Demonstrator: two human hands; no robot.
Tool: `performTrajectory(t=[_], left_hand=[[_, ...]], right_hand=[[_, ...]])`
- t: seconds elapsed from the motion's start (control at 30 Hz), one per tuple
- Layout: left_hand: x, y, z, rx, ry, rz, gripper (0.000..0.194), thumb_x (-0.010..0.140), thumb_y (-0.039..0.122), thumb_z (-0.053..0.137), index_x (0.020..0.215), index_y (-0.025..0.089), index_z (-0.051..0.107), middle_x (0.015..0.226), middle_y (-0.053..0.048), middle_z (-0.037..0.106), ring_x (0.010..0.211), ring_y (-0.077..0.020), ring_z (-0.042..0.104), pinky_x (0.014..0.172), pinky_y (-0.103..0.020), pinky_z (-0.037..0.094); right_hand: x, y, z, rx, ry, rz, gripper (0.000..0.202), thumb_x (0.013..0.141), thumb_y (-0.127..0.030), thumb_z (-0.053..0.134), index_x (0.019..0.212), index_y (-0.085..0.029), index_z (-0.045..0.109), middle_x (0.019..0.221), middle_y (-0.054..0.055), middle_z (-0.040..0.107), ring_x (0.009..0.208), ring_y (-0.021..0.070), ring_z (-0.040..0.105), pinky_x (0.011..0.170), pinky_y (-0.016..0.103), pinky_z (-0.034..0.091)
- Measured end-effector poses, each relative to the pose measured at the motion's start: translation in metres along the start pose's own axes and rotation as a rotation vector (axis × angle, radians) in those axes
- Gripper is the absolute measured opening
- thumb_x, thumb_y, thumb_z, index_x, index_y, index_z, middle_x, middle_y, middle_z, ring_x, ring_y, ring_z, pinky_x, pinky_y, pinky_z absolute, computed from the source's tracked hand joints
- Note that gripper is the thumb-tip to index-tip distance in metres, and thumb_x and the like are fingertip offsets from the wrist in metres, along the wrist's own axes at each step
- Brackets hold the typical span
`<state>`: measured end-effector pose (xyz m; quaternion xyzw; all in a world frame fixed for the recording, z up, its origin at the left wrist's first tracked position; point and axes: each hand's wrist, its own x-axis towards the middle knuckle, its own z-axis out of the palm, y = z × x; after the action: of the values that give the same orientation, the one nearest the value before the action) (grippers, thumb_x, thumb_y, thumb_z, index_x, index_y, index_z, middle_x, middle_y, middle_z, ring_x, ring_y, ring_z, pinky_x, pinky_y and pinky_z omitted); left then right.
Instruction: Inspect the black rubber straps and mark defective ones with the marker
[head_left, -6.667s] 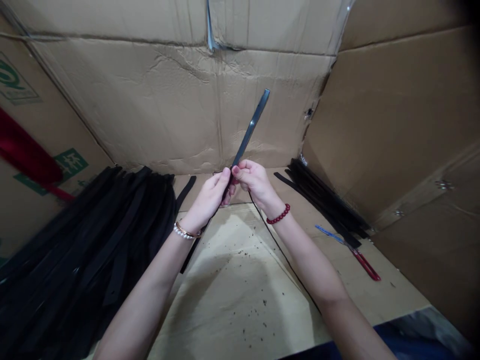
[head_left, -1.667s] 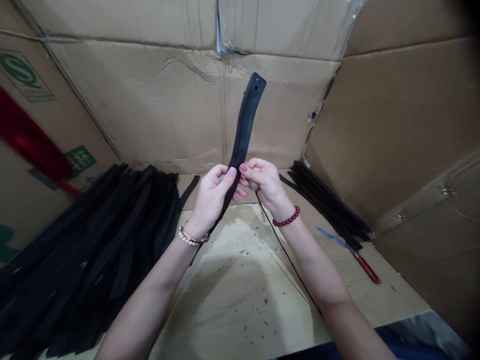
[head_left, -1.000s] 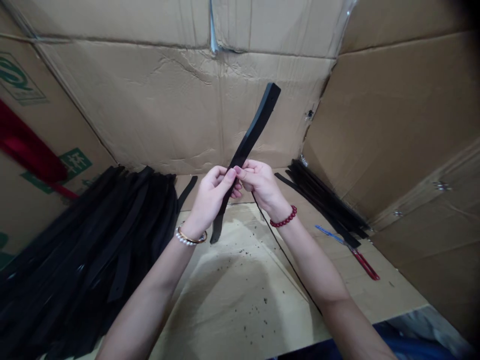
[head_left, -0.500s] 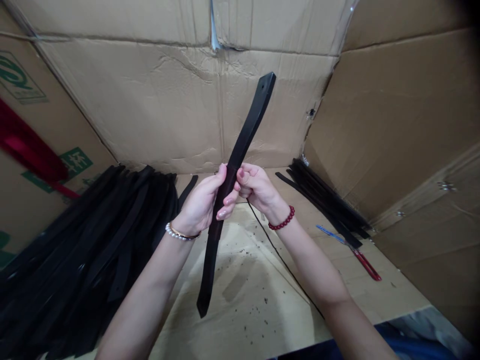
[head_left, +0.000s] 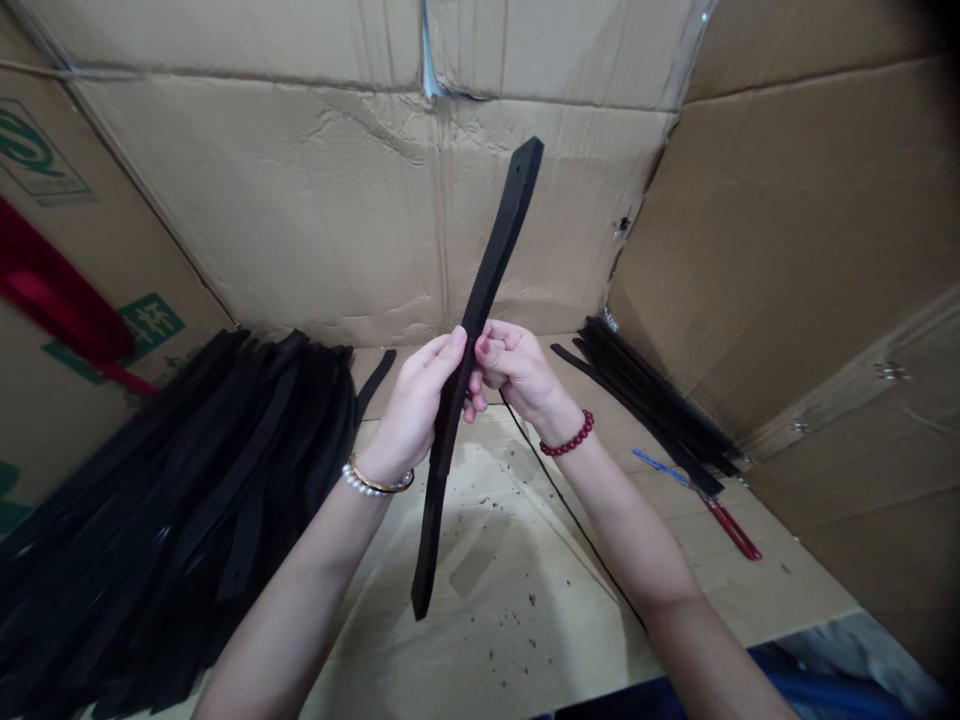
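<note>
Black strap (head_left: 491, 275) aslant, gripped in left hand (head_left: 412, 405), right hand (head_left: 521, 372) closed alongside, probably on thin cord (head_left: 556, 488).

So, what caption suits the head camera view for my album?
Left hand grips a tilted black strap, right hand at its edge, a thin dark cord running below.

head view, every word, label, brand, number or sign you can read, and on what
"杯" (likely), white on a green printed block on the brown cardboard wall at left; what precedes it is partly hidden by red cloth.
Green curved emblem, same wall: cut off; print below too blurred to read.
Green patch, lower left: cut off, unreadable.
Long flat black strip, held up: no lettering visible.
</note>
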<state>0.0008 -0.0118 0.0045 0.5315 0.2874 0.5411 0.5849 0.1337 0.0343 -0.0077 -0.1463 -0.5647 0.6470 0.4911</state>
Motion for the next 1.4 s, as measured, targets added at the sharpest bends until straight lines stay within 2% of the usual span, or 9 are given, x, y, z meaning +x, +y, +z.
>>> performTrajectory(t=[0.07,0.2,0.33,0.47,0.7,0.9,1.1,1.27,1.4], left_hand=[[0.001,-0.002,0.002,0.004,0.022,0.032,0.039,0.091,0.054,0.060,0.080,0.016,0.057,0.066,0.001,0.057,0.048,-0.0066,0.053,0.042,-0.016,0.041],[0.000,-0.004,0.008,0.010,0.052,0.078,0.038,0.087,0.053,0.065,0.084,0.017,0.056,0.066,0.002,0.056,0.048,-0.0051,0.050,0.043,-0.016,0.037],[-0.008,0.000,0.011,0.130,0.085,0.142,0.035,0.090,0.051,0.063,0.083,0.016,0.059,0.067,0.001,0.057,0.052,-0.0072,0.051,0.048,-0.018,0.041],[-0.023,0.003,0.012,0.160,0.114,0.157,0.037,0.093,0.050,0.059,0.079,0.015,0.062,0.069,-0.002,0.059,0.057,-0.0086,0.052,0.054,-0.020,0.044],[-0.063,0.008,0.025,-0.020,0.025,-0.048,0.046,0.095,0.055,0.052,0.082,0.013,0.062,0.070,-0.003,0.059,0.049,-0.0058,0.047,0.045,-0.019,0.036],[-0.076,0.029,0.040,-0.226,-0.097,-0.197,0.043,0.097,0.054,0.048,0.091,0.014,0.062,0.067,0.001,0.053,0.047,-0.0052,0.048,0.045,-0.017,0.040],[-0.074,0.048,0.051,-0.317,-0.116,-0.261,0.048,0.101,0.054,0.036,0.090,0.016,0.063,0.064,0.001,0.051,0.046,-0.0076,0.053,0.042,-0.017,0.042],[-0.069,0.059,0.055,-0.487,-0.046,-0.341,0.047,0.105,0.044,0.026,0.081,0.016,0.055,0.060,0.003,0.042,0.042,-0.0039,0.045,0.038,-0.012,0.037],[-0.063,0.064,0.051,-0.443,0.057,-0.301,0.042,0.106,0.035,0.031,0.074,0.016,0.050,0.060,0.003,0.038,0.042,-0.0016,0.039,0.038,-0.009,0.034]], right_hand=[[-0.001,-0.001,0.002,-0.016,0.017,-0.018,0.044,0.070,-0.051,0.083,0.079,-0.020,0.053,0.050,-0.006,0.065,0.036,0.0131,0.059,0.037,0.024,0.050],[-0.003,-0.006,0.004,-0.083,0.093,-0.046,0.043,0.070,-0.050,0.083,0.078,-0.020,0.054,0.049,-0.006,0.064,0.036,0.0110,0.059,0.036,0.020,0.048],[-0.008,-0.012,0.010,-0.102,0.067,-0.072,0.037,0.075,-0.045,0.081,0.081,-0.020,0.053,0.048,-0.007,0.063,0.038,0.0143,0.062,0.038,0.025,0.052],[-0.020,-0.016,0.025,-0.110,0.134,-0.082,0.041,0.070,-0.044,0.085,0.076,-0.020,0.051,0.045,-0.010,0.057,0.036,0.0128,0.059,0.037,0.025,0.052],[-0.064,-0.026,0.049,-0.157,0.202,-0.013,0.037,0.075,-0.045,0.081,0.073,-0.018,0.054,0.049,-0.004,0.065,0.039,0.0153,0.065,0.040,0.024,0.054],[-0.083,-0.047,0.068,-0.256,0.308,-0.057,0.034,0.075,-0.042,0.082,0.069,-0.017,0.059,0.051,0.000,0.067,0.040,0.0132,0.063,0.039,0.022,0.050],[-0.081,-0.074,0.084,-0.356,0.309,-0.085,0.037,0.074,-0.041,0.083,0.064,-0.019,0.055,0.049,-0.001,0.060,0.039,0.0131,0.057,0.035,0.024,0.044],[-0.062,-0.078,0.077,-0.572,0.301,-0.172,0.033,0.075,-0.027,0.081,0.059,-0.016,0.055,0.051,-0.003,0.050,0.051,0.0085,0.052,0.044,0.019,0.037],[-0.046,-0.074,0.070,-0.707,0.324,-0.216,0.032,0.075,-0.019,0.080,0.056,-0.015,0.054,0.052,-0.002,0.045,0.056,0.0072,0.045,0.047,0.019,0.030]])
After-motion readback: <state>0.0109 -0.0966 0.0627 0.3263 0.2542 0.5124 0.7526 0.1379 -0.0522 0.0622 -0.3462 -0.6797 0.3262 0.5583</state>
